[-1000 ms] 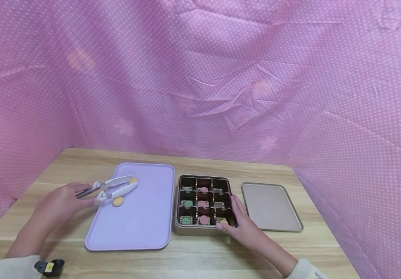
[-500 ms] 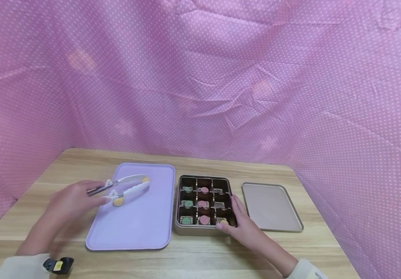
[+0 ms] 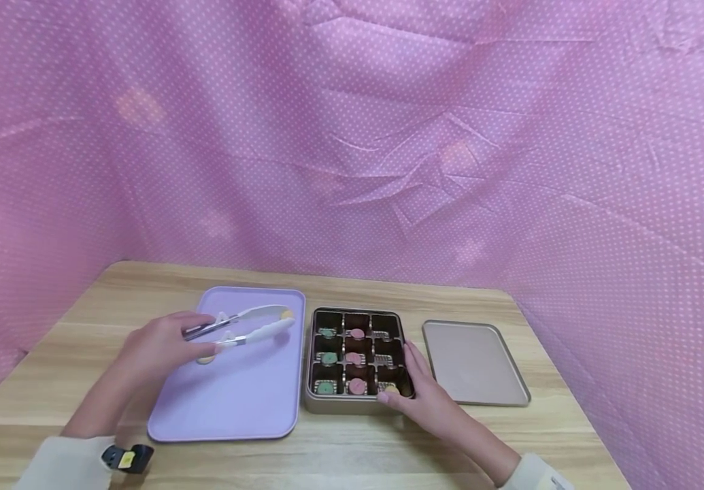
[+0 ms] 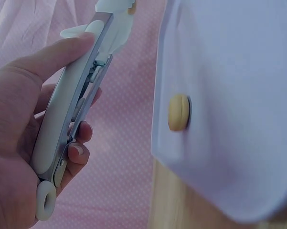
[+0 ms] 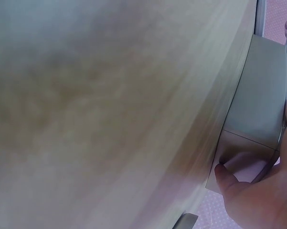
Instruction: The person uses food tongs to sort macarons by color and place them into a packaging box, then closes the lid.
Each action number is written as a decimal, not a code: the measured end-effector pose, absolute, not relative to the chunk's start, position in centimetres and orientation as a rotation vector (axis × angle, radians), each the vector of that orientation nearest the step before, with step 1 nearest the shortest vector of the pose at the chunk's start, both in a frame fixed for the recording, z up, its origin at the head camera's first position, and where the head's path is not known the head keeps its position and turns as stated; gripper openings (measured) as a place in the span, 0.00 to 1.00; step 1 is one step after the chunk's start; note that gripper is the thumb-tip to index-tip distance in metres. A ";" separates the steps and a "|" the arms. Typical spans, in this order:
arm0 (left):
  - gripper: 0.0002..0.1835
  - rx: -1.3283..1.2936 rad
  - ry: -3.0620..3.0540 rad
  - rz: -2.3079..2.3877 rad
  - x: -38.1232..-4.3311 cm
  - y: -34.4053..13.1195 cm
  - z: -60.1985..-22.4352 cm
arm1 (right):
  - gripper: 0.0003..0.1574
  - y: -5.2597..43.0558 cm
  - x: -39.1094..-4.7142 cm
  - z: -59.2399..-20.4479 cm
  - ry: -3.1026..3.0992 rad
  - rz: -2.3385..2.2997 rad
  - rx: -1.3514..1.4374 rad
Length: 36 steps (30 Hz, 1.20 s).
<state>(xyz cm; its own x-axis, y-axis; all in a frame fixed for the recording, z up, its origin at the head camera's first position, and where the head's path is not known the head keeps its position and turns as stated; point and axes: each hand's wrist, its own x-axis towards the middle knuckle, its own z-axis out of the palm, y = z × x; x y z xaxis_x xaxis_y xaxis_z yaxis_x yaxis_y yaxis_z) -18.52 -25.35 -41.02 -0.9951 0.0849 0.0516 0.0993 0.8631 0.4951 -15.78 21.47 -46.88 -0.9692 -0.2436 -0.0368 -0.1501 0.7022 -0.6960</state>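
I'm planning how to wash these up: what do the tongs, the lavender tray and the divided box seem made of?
Tongs: metal arms, judging by their shine; matte white tips, probably plastic or silicone.
Lavender tray: smooth, satin, likely plastic, from its even colour and rounded rim.
Divided box: apparently satin metal, going by its grey-brown sheen and thin rim.

Tongs [image 3: 269,331] holding a yellow macaron [image 3: 287,314]
White-tipped, slanting over the lilac tray [image 3: 235,401] near its far right corner; open tin [image 3: 352,406] beside its right edge.
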 end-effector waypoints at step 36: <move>0.36 -0.530 -2.974 -0.777 -21.0 -12.8 -41.0 | 0.72 21.5 -15.7 -46.8 2.795 -1.108 -0.312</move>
